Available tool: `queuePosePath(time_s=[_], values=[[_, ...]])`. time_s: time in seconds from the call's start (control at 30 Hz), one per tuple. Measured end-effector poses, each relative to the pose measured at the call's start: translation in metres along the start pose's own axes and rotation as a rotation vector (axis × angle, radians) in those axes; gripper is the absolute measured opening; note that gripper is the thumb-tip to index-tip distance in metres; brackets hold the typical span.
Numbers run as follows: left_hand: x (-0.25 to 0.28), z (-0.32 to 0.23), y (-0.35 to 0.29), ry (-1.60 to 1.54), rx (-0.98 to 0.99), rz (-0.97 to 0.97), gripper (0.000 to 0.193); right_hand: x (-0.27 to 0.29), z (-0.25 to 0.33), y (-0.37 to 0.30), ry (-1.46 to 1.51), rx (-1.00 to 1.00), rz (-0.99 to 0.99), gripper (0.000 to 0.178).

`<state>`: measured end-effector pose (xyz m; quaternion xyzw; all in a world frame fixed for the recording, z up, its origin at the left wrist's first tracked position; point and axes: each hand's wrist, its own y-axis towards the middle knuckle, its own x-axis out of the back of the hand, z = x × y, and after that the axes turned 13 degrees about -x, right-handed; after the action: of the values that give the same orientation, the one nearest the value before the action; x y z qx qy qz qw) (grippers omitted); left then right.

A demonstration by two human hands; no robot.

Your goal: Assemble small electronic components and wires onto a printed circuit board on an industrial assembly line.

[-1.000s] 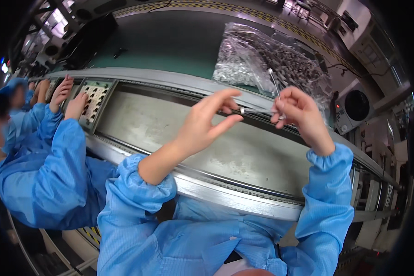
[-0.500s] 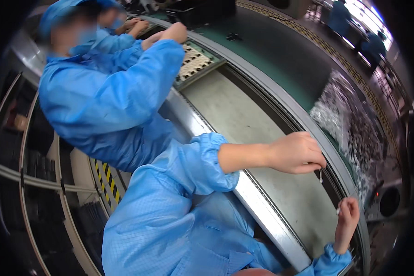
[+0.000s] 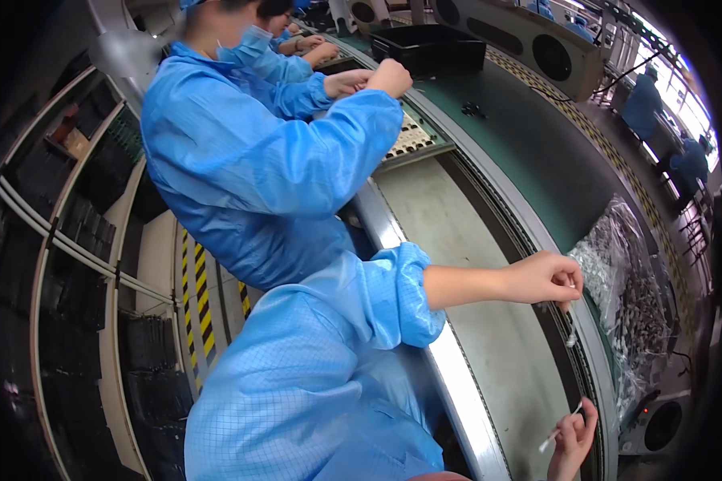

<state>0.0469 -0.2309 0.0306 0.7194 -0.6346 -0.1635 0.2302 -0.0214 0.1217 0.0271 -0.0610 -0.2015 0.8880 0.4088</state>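
Note:
My left hand point(image 3: 544, 279) reaches out over the line's far rail, its thumb and fingers pinched together. From the pinch hangs a small thin piece with a whitish end point(image 3: 570, 341), too small to name. Lower right, my right hand point(image 3: 573, 442) is raised with curled fingers, holding a thin white stick-like piece point(image 3: 550, 438) that crosses the fingers at a slant. Beneath both hands runs a bare grey work surface point(image 3: 489, 337) between metal rails.
Clear plastic bags of small silvery parts point(image 3: 630, 297) lie beyond the rail, near a grey box with a round black opening point(image 3: 662, 426). A co-worker point(image 3: 249, 136) in blue works left of me at a tray of small pale pieces point(image 3: 413, 138). A black bin point(image 3: 427, 48) stands on the green belt point(image 3: 505, 132).
The whole view has shifted, with the co-worker and tray now farther right and lower. My right hand appears lower, and the white piece in it shows more plainly.

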Motion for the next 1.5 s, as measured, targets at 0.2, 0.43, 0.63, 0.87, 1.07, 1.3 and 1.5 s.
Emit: queuePosePath(time_s=[0.2, 0.43, 0.63, 0.87, 1.07, 1.3, 1.5], values=[[-0.003, 0.021, 0.014, -0.323, 0.049, -0.097, 0.013, 0.027, -0.005, -0.007, 0.077, -0.042, -0.107, 0.021], [0.011, 0.018, 0.012, -0.312, 0.121, -0.064, 0.012, 0.036, 0.001, -0.007, 0.243, 0.083, -0.057, 0.01], [0.021, 0.009, 0.015, -0.371, 0.111, -0.078, 0.013, 0.034, -0.004, -0.009, 0.256, 0.101, -0.07, 0.011], [0.026, 0.006, 0.016, -0.421, 0.084, -0.094, 0.016, 0.027, 0.005, -0.016, 0.198, 0.078, 0.058, 0.006], [0.028, 0.008, 0.016, -0.493, 0.122, -0.101, 0.013, 0.021, 0.002, -0.018, 0.244, 0.152, 0.044, 0.009], [0.032, 0.007, 0.015, -0.512, 0.11, -0.101, 0.01, 0.028, -0.009, -0.013, 0.26, 0.327, 0.035, 0.014], [0.032, 0.005, 0.016, -0.506, 0.116, -0.124, 0.008, 0.017, -0.003, -0.012, 0.161, 0.39, -0.294, 0.012]])
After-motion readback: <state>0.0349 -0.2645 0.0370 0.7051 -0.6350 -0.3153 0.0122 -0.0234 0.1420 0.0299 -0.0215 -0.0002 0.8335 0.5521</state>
